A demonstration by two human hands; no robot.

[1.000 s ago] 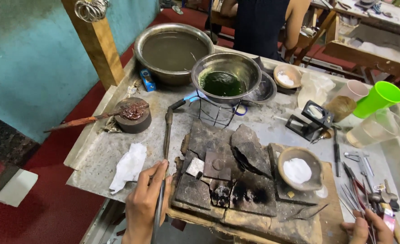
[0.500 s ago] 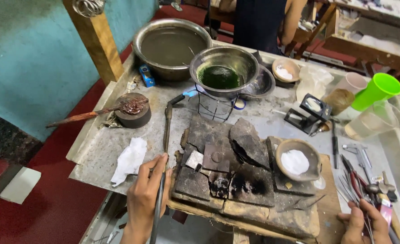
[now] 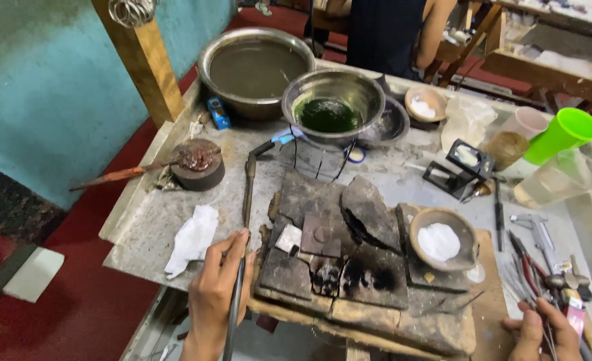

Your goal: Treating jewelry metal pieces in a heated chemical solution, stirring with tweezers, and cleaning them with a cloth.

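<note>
Left hand (image 3: 214,294) fingers wrapped round torch tube (image 3: 244,220); right hand (image 3: 542,332) among tools (image 3: 533,267), grip unclear; blue lighter (image 3: 219,112) beside big basin (image 3: 256,67).

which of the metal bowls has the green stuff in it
The smaller steel bowl raised on the wire stand holds dark green liquid. The larger metal basin behind it to the left holds only murky grey-brown liquid.
</note>
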